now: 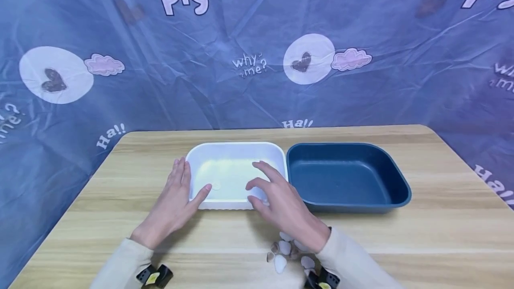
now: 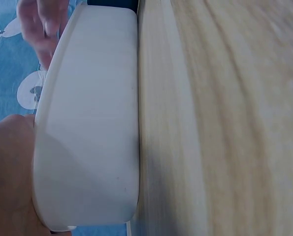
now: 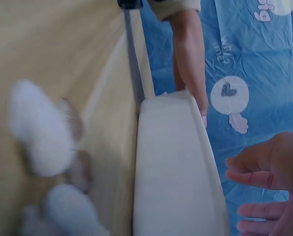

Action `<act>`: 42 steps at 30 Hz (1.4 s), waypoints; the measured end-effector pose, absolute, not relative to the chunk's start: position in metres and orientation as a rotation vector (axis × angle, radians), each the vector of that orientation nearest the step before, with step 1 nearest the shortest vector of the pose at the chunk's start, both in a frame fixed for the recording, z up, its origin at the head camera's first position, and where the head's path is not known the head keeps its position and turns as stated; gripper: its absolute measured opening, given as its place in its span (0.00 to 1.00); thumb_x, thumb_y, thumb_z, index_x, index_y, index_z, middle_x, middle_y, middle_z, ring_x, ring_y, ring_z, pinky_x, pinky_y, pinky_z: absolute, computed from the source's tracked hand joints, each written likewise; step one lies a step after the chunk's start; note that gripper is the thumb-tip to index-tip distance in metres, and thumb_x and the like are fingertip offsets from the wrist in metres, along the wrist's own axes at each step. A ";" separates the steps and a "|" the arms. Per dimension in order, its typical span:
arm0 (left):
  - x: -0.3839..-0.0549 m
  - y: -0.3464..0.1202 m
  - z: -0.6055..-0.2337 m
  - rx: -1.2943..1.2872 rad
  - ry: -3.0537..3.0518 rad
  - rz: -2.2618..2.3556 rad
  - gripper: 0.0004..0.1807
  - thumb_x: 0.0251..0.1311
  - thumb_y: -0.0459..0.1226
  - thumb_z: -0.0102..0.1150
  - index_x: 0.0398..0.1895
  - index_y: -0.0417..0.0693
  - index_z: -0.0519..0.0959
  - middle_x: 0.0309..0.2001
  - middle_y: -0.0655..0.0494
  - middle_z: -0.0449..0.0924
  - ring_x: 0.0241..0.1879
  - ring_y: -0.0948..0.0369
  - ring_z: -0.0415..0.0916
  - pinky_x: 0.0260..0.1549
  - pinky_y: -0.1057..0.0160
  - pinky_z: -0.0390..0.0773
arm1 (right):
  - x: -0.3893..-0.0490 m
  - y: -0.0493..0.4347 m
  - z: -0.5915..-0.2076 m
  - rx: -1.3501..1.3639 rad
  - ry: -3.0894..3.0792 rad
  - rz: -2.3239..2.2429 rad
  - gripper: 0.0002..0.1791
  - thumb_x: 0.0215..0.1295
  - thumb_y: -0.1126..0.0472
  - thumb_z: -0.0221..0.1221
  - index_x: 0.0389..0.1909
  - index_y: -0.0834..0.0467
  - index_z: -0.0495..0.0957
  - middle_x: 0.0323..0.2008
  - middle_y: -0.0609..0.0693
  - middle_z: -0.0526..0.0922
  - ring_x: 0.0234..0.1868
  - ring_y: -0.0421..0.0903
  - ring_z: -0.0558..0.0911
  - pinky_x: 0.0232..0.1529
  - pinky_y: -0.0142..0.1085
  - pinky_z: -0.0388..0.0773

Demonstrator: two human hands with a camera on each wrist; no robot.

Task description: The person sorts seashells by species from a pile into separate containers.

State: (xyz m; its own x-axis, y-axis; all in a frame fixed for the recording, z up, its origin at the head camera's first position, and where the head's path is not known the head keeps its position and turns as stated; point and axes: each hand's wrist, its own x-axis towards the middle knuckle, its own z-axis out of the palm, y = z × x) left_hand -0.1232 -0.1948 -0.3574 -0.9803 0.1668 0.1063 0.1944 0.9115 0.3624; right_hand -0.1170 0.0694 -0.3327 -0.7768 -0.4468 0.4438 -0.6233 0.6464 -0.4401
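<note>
A white rectangular tray [image 1: 233, 204] stands on the table, with a small pale round piece [image 1: 216, 186] on its floor near the front left. My left hand [image 1: 172, 202] rests at the tray's left front corner. Its straight fingers lie along the left side, and the thumb reaches over the front rim. Above the tray's right front part is my right hand [image 1: 277, 195], its fingers spread and loosely bent, with nothing seen between them. The right wrist view shows these fingers [image 3: 257, 160] apart from the tray wall [image 3: 173, 167].
A dark blue tray [image 1: 349, 209] stands right beside the white one. Several white and brown pebbles [image 1: 280, 263] lie on the wooden table [image 1: 225, 244] in front, partly under my right forearm. Behind the table hangs a printed blue cloth [image 1: 249, 97].
</note>
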 end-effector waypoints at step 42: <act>-0.119 -0.195 -0.356 -0.286 -2.980 -0.581 0.52 0.68 0.62 0.38 0.72 0.24 0.41 0.75 0.35 0.31 0.74 0.42 0.29 0.70 0.42 0.43 | -0.055 0.146 -0.388 1.347 -2.626 0.726 0.15 0.52 0.48 0.70 0.40 0.47 0.82 0.58 0.53 0.74 0.61 0.60 0.71 0.53 0.50 0.78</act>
